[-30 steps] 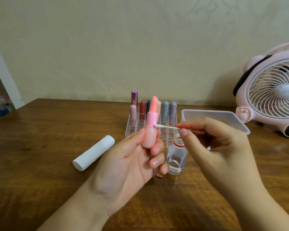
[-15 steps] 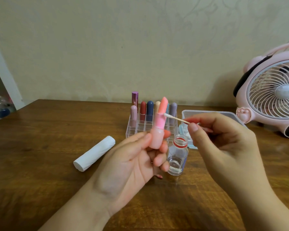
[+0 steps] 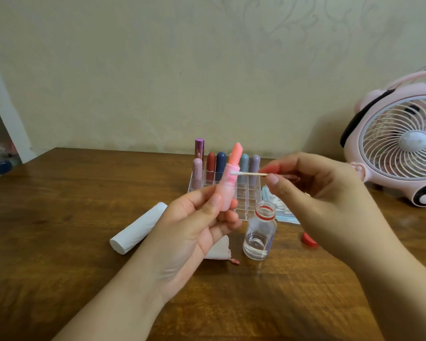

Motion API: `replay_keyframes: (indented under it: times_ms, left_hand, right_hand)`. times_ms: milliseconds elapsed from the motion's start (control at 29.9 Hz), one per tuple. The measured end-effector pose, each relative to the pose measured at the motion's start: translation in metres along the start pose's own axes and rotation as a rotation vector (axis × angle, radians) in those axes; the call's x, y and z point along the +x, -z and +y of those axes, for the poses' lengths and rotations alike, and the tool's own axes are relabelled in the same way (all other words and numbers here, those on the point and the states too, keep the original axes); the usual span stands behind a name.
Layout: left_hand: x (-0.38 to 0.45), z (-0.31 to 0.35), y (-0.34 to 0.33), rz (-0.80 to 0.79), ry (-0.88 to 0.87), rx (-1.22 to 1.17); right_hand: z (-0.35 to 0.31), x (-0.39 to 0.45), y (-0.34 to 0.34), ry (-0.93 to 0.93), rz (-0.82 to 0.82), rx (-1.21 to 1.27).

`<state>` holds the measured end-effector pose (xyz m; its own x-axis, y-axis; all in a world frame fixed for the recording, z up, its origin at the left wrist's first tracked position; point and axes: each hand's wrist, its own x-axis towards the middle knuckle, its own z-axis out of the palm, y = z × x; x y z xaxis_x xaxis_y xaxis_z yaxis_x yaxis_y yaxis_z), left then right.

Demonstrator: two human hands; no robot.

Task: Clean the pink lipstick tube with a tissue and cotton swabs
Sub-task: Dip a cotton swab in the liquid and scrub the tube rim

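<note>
Open bottle (image 3: 259,232) below hands; organizer (image 3: 225,187) behind lipstick (image 3: 230,180).

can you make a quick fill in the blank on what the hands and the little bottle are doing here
1. The left hand holds the pink lipstick tube ____.
2. The right hand presses a ____ against the tube.
3. The glass bottle stands with its red cap ____.

Missing words: upright; cotton swab; off

left hand (image 3: 190,232) holding pink lipstick tube (image 3: 228,190), right hand (image 3: 317,193) pressing cotton swab (image 3: 246,173) against it
</note>
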<state>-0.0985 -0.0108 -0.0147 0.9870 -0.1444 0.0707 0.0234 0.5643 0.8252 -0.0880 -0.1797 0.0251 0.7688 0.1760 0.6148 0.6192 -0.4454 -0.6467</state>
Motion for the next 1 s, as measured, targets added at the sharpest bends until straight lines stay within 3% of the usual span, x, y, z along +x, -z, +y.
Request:
replay_keyframes:
  times_ms: [335,670,803,1004]
  left_hand:
    - [-0.003,0.001,-0.002,-0.066,0.092,-0.005]
    - [-0.001,-0.003,-0.002,0.009,0.064,0.054]
    - [0.000,-0.005,0.000,0.024,0.055,0.072]
    - [-0.001,-0.008,0.001,-0.023,0.048,0.116]
  right_hand:
    - [0.027,-0.020,-0.013,-0.029,-0.089,0.130]
    - [0.026,-0.022,-0.008,0.011,-0.092,0.127]
    - [0.025,-0.023,-0.009,0.022,-0.075,0.051]
    - [0.028,-0.022,-0.008,0.199,0.001,-0.157]
